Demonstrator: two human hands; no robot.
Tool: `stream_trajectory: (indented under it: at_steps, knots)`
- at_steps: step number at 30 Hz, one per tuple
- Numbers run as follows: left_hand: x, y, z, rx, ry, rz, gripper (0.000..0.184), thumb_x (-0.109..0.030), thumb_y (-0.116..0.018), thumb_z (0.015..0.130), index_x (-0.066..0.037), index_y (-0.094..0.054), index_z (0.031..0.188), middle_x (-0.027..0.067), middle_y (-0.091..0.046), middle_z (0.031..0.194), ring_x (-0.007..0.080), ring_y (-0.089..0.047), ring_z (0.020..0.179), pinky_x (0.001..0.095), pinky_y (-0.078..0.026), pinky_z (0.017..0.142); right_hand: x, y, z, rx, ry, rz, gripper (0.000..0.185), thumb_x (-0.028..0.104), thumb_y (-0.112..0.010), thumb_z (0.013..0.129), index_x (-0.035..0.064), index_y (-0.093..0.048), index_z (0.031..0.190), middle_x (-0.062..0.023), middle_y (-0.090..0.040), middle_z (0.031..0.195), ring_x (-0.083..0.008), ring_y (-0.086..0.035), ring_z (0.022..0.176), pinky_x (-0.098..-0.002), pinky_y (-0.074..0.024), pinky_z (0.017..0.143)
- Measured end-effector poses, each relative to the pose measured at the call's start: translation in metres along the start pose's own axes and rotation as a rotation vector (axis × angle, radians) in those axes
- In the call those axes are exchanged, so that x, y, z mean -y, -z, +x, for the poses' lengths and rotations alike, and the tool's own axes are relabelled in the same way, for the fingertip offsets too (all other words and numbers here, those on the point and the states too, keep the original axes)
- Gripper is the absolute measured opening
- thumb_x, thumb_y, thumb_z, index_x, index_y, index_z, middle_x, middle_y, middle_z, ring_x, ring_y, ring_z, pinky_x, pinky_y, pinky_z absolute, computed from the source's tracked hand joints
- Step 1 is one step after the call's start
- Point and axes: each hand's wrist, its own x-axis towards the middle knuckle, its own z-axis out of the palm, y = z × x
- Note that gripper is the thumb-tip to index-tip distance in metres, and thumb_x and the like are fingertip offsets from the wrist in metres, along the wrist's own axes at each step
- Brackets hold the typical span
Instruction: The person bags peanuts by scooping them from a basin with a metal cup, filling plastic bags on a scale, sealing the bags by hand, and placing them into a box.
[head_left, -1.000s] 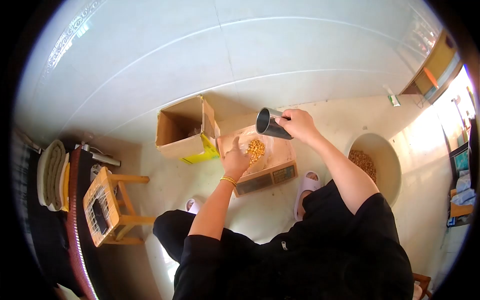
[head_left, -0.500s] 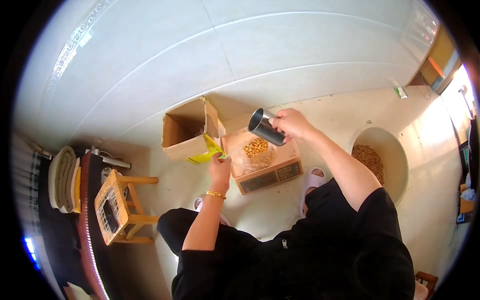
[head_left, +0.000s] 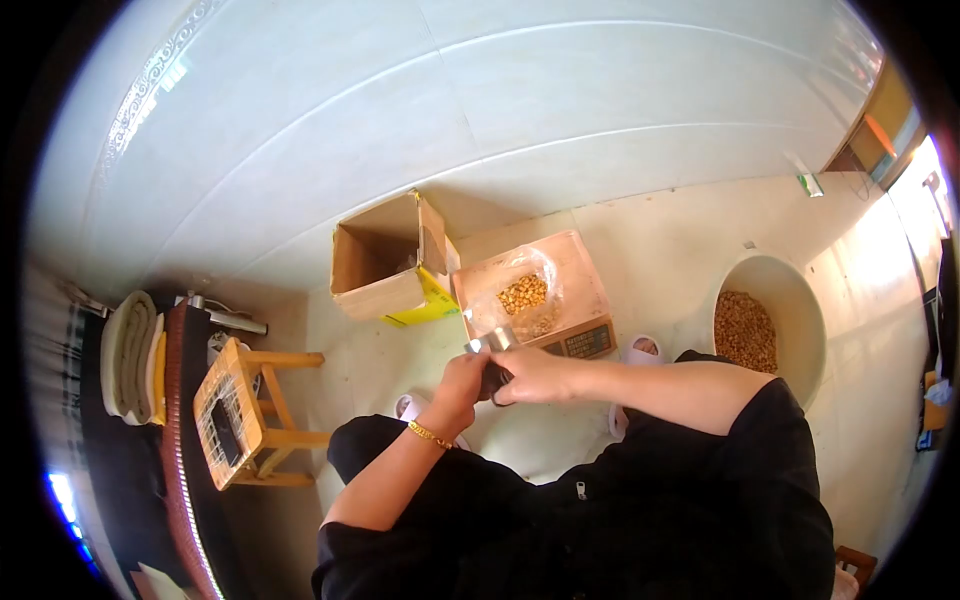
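Both hands meet at a dark metal cup [head_left: 492, 378], low in front of the scale. Fingers of my left hand [head_left: 462, 385] wrap the cup's left side, and a gold bracelet is on that wrist. My right hand [head_left: 535, 375] grips the cup from the right. Just beyond the hands, a clear plastic bag [head_left: 545, 275] holding yellow-brown kernels [head_left: 522, 294] lies on the flat top of a scale [head_left: 585, 285]. The cup's inside cannot be seen.
An open cardboard box [head_left: 375, 300] stands left of the scale. At the right is a pale round bucket [head_left: 797, 310] with brown kernels [head_left: 745, 335]. A wooden stool [head_left: 250, 400] holding a phone [head_left: 226, 433] is at the left, near folded cloth [head_left: 130, 360].
The cup in my right hand has come down and left from above the scale. My left hand has left the bag and box area and now holds the cup too.
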Motion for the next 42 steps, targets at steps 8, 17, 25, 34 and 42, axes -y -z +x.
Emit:
stream_trajectory:
  at_steps: [8,17,25,34,42]
  knots:
    - [0.014,-0.003,-0.027,0.122,0.060,0.189,0.034,-0.038,-0.053,0.089,-0.007,-0.053,0.075,0.0014,-0.056,0.066,0.0081,-0.042,0.046,0.0214,-0.033,0.041,-0.053,0.108,0.060,-0.400,-0.141,-0.449,0.015,0.009,-0.055,0.072,0.0050,-0.067,0.081,-0.0171,-0.065,0.083,-0.0320,-0.062,0.080,-0.0409,-0.0479,0.071]
    - [0.061,0.008,-0.028,0.208,0.108,0.340,0.042,-0.046,-0.047,0.091,-0.007,-0.055,0.081,0.0005,-0.053,0.074,0.0100,-0.045,0.064,0.0240,-0.040,0.058,-0.139,0.057,0.151,-0.101,-0.151,-0.666,0.016,0.007,-0.057,0.073,0.0031,-0.067,0.085,-0.0199,-0.064,0.086,-0.0327,-0.062,0.086,-0.0400,-0.0483,0.077]
    - [0.039,0.009,-0.029,0.072,0.041,0.186,0.039,-0.041,-0.046,0.094,-0.005,-0.053,0.082,0.0011,-0.052,0.080,0.0096,-0.045,0.070,0.0236,-0.041,0.065,-0.165,0.032,0.160,-0.334,-0.082,-0.615,0.021,0.005,-0.058,0.076,0.0007,-0.063,0.096,-0.0216,-0.058,0.104,-0.0354,-0.057,0.096,-0.0415,-0.0459,0.083]
    - [0.027,0.003,-0.016,0.041,0.059,0.074,0.038,-0.041,-0.046,0.094,-0.005,-0.053,0.083,-0.0003,-0.051,0.078,0.0096,-0.045,0.068,0.0245,-0.042,0.065,-0.189,0.036,0.171,-0.282,-0.066,-0.715,0.019,0.010,-0.049,0.080,0.0027,-0.065,0.089,-0.0208,-0.062,0.096,-0.0333,-0.061,0.089,-0.0408,-0.0476,0.080]
    - [0.032,0.006,-0.010,0.003,0.010,0.088,0.038,-0.042,-0.049,0.093,-0.006,-0.052,0.078,0.0001,-0.050,0.077,0.0102,-0.043,0.066,0.0250,-0.041,0.063,-0.113,0.103,0.138,-0.233,-0.310,0.066,0.005,0.002,-0.061,0.081,-0.0026,-0.061,0.082,-0.0083,-0.062,0.072,-0.0117,-0.059,0.057,-0.0249,-0.0497,0.051]
